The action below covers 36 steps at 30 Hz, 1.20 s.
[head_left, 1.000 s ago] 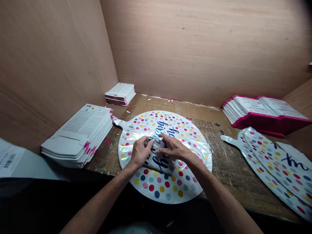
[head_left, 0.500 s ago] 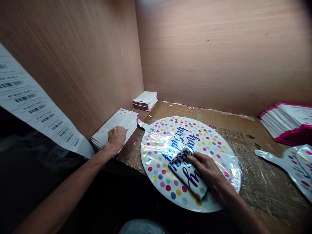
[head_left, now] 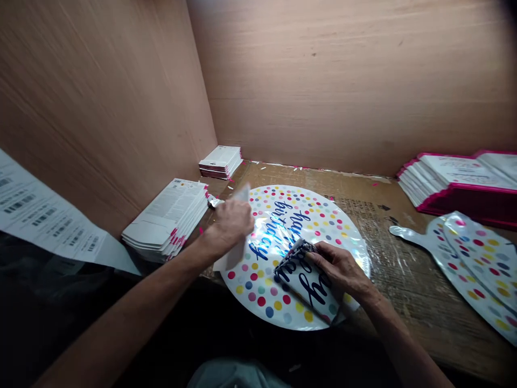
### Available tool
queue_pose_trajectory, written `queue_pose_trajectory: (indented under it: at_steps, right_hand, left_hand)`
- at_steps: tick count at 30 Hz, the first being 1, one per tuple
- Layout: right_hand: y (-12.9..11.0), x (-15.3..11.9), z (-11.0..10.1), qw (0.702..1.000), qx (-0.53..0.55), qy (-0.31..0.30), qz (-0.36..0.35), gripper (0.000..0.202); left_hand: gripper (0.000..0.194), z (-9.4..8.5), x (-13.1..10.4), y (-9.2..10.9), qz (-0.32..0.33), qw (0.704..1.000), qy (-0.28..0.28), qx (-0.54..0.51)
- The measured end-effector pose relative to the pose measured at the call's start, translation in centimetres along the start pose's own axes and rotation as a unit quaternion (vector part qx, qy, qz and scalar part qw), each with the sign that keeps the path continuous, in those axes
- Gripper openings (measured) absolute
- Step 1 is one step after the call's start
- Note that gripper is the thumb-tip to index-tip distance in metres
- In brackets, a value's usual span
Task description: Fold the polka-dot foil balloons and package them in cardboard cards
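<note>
A foil balloon lies on cardboard, a folded balloon atop it toward five o'clock; around it: envelope stack, nine; packet stack, eleven; packet row, two; overlapping balloons, three.

Left fingers, right fingers curled

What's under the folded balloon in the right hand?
A flat spotted balloon; its outer area shows. Whatever is printed directly beneath the folded balloon and right hand is covered from view.

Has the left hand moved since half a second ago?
Yes, rightward: then on the near-left card stack, the left hand is now right of it, over the central spotted balloon.
</note>
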State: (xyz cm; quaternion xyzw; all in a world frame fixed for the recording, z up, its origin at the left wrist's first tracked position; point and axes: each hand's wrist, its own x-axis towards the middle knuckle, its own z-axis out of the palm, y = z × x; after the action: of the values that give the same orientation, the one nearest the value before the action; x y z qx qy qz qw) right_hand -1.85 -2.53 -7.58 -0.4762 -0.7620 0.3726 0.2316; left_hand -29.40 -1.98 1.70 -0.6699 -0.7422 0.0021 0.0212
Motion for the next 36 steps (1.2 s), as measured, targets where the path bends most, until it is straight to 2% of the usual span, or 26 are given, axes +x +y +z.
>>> queue_pose_trajectory:
  at_steps: [2,3,5,7,9,11,13,16,18,21,24,26,28,30,33,36]
  right_hand:
    - [-0.1,-1.0,-1.0,0.999,-0.046,-0.008,-0.015,0.036]
    - [-0.3,-1.4,-1.4,0.998,-0.066,-0.013,-0.019,0.035]
    - [-1.1,-2.0,-1.9,0.995,-0.088,-0.027,-0.03,0.033]
    - [-2.3,-1.8,-1.4,0.994,-0.092,-0.039,-0.052,0.033]
    - [-3.6,-0.8,0.1,0.991,-0.098,-0.052,-0.073,0.034]
    - [-4.8,0.7,2.4,0.989,-0.116,-0.061,-0.075,0.033]
    - [-5.8,2.2,4.8,0.984,-0.155,-0.062,-0.058,0.032]
    - [-6.6,3.4,7.2,0.973,-0.224,-0.048,-0.023,0.034]
    - [-6.7,3.7,7.6,0.968,-0.246,-0.044,-0.013,0.034]
    - [-6.4,3.8,7.5,0.966,-0.253,-0.044,-0.01,0.031]
    - [-5.9,3.8,7.3,0.968,-0.246,0.039,-0.004,0.022]
    - [-5.6,3.8,7.3,0.965,-0.238,0.114,0.0,0.032]
    - [-5.3,4.0,7.1,0.96,-0.233,0.156,0.004,0.039]
    - [-5.2,4.2,6.8,0.959,-0.241,0.151,0.016,0.033]
    - [-5.3,4.5,6.4,0.951,-0.282,0.111,0.062,0.021]
    - [-5.3,4.6,6.2,0.943,-0.298,0.099,0.109,0.021]
  left_hand:
    - [0.053,0.8,0.0,2.7,0.016,0.999,-0.035,-0.017]
    - [0.056,1.3,-0.1,3.2,0.018,0.998,-0.045,-0.026]
    - [0.055,2.6,-0.5,2.4,0.023,0.998,-0.046,-0.041]
    - [0.045,4.1,-1.0,0.1,0.077,0.995,-0.031,-0.055]
    - [0.035,5.6,-1.3,-2.2,0.18,0.982,-0.023,-0.059]
    - [0.03,7.0,-1.6,-3.7,0.267,0.963,-0.023,-0.041]
    - [0.027,8.1,-1.9,-4.0,0.307,0.952,-0.018,-0.002]
    - [0.023,8.9,-2.3,-3.0,0.337,0.939,-0.006,0.072]
    - [0.022,9.0,-2.4,-2.2,0.35,0.931,0.002,0.106]
    - [0.028,8.9,-2.2,-1.6,0.353,0.93,0.009,0.105]
    - [0.025,8.5,-1.9,-1.6,0.361,0.928,0.018,0.086]
    - [0.022,8.0,-1.6,-1.7,0.357,0.928,0.038,0.095]
    - [0.021,7.3,-1.5,-1.8,0.36,0.925,0.063,0.108]
    - [0.023,6.4,-1.6,-1.7,0.381,0.915,0.075,0.111]
    - [0.022,5.2,-1.8,-1.3,0.415,0.9,0.085,0.108]
    - [0.021,4.7,-2.2,-0.8,0.407,0.901,0.107,0.102]
